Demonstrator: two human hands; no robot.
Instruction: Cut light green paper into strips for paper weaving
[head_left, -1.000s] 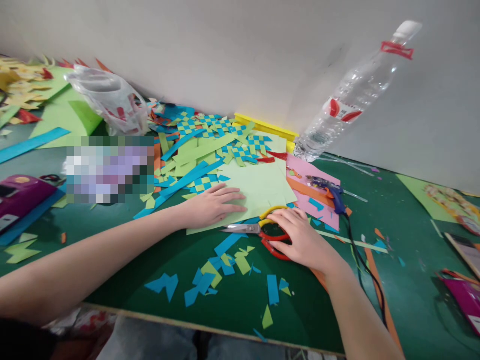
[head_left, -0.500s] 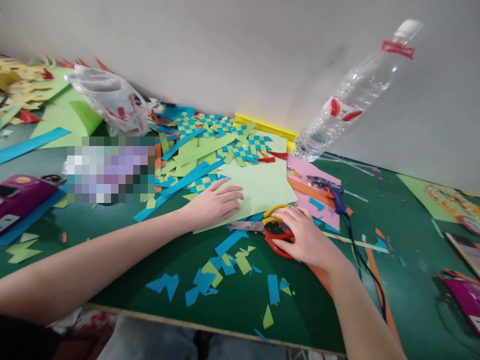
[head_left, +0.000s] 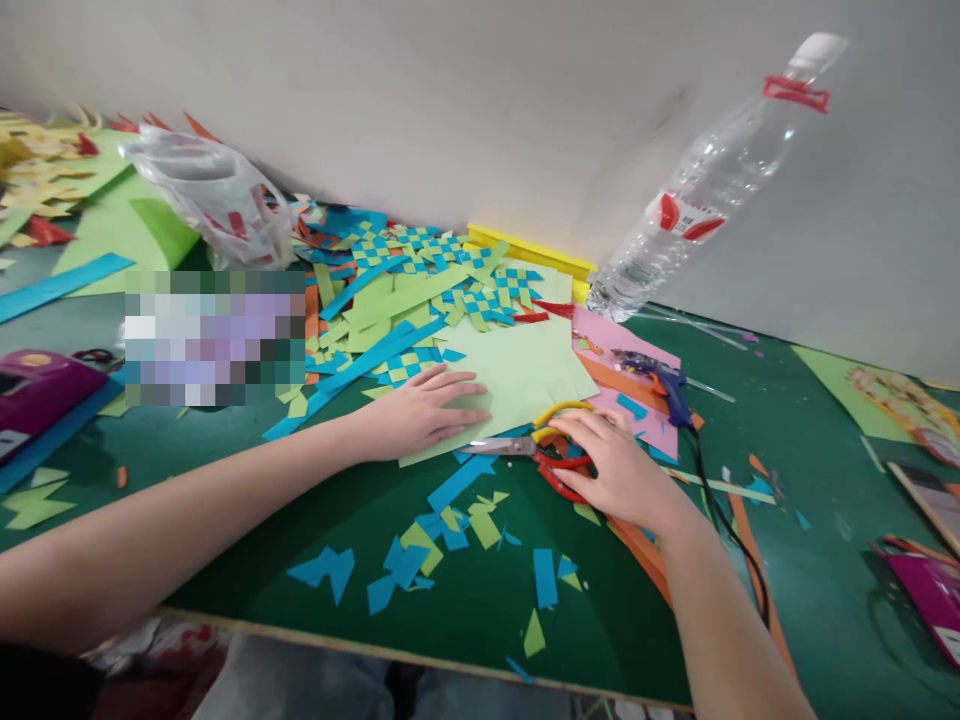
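My left hand point(head_left: 429, 408) lies flat with fingers stretched over the near left part of a pale green paper sheet point(head_left: 525, 365). My right hand point(head_left: 619, 465) is closed around the yellow and red handles of a pair of scissors point(head_left: 534, 446). Their blades point left, look nearly closed, and lie by the sheet's near edge. Just behind the left hand is a blue and green woven paper piece point(head_left: 405, 368). Blue and green paper scraps point(head_left: 427, 540) are scattered on the table in front of the hands.
Woven pieces and paper strips point(head_left: 409, 295) pile up toward the wall. A clear plastic bottle point(head_left: 690, 215) stands by a yellow strip point(head_left: 532, 255). A blue glue gun point(head_left: 675, 395) with a black cord lies right, on pink paper point(head_left: 664, 435). A plastic bag point(head_left: 217, 205) sits left.
My right hand and the scissors have shifted slightly right. The pale green sheet's near left corner has also slid a little right. My left fingers now rest slightly lower on the sheet.
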